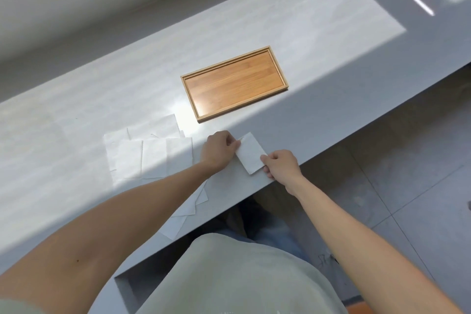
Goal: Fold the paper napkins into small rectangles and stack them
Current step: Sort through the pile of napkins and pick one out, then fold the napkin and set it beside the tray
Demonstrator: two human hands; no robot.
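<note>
A white paper napkin folded into a small rectangle [251, 153] lies near the front edge of the grey counter. My left hand [218, 149] pinches its far left corner. My right hand [280, 163] pinches its near right edge. Several unfolded white napkins [150, 155] lie spread in an overlapping pile to the left, partly under my left forearm. More napkins [188, 208] stick out below that forearm near the counter's front edge.
A shallow wooden tray [234, 83] with nothing in it sits on the counter [76, 109] beyond the hands. The counter's front edge runs diagonally just below my right hand, with tiled floor [395, 173] to the right.
</note>
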